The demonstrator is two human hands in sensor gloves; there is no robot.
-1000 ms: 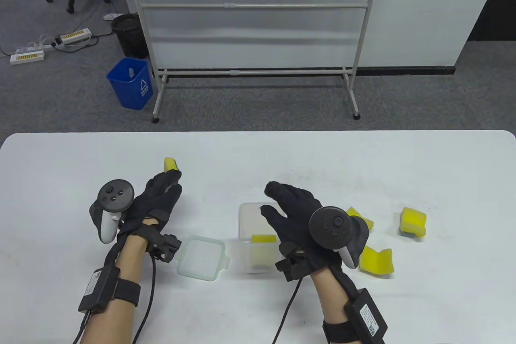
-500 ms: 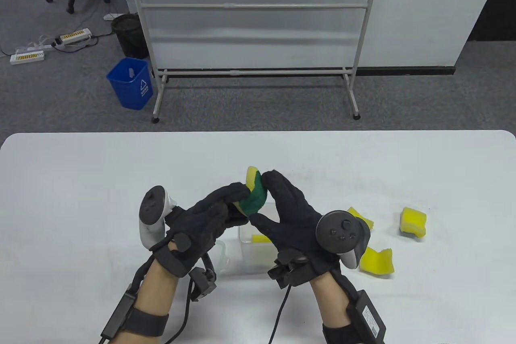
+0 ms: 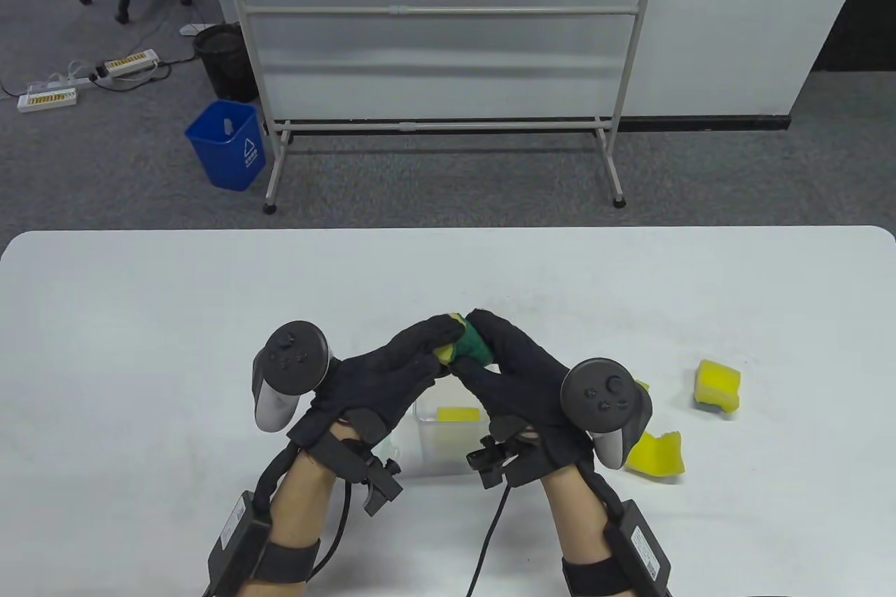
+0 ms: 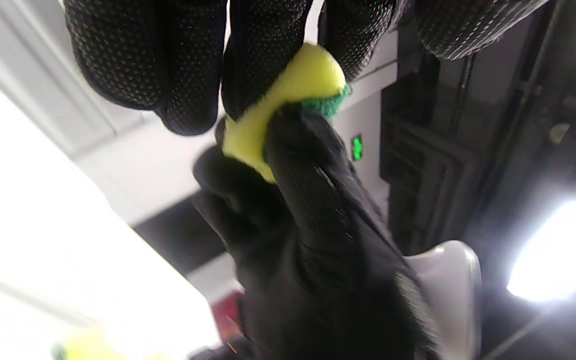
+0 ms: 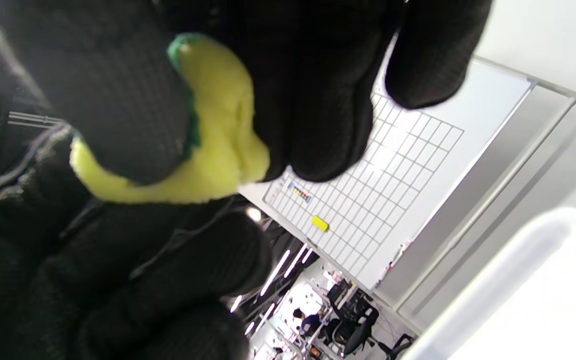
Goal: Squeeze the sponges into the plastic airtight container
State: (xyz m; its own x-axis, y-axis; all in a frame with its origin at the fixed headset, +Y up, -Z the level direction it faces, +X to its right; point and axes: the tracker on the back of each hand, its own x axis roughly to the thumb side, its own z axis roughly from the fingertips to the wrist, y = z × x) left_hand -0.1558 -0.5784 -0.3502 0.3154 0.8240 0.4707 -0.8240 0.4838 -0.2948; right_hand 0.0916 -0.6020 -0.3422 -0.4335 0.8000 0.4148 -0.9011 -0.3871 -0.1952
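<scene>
Both hands squeeze one yellow sponge with a green scrub side (image 3: 463,342) between them, above the clear plastic container (image 3: 448,439). My left hand (image 3: 413,352) grips it from the left and my right hand (image 3: 483,345) from the right. The sponge is crumpled small; it shows in the left wrist view (image 4: 288,100) and the right wrist view (image 5: 208,145). A yellow sponge (image 3: 458,413) lies inside the container. The container's far half is hidden under the hands.
Loose yellow sponges lie on the white table to the right: one (image 3: 717,385) far right, a curled one (image 3: 658,453) near my right wrist, another mostly hidden behind the right tracker (image 3: 640,387). The lid is hidden under my left hand.
The left hand brought a sponge from the left to the container; the right hand took hold too. Both hands have since lowered it slightly and squeezed it smaller.
</scene>
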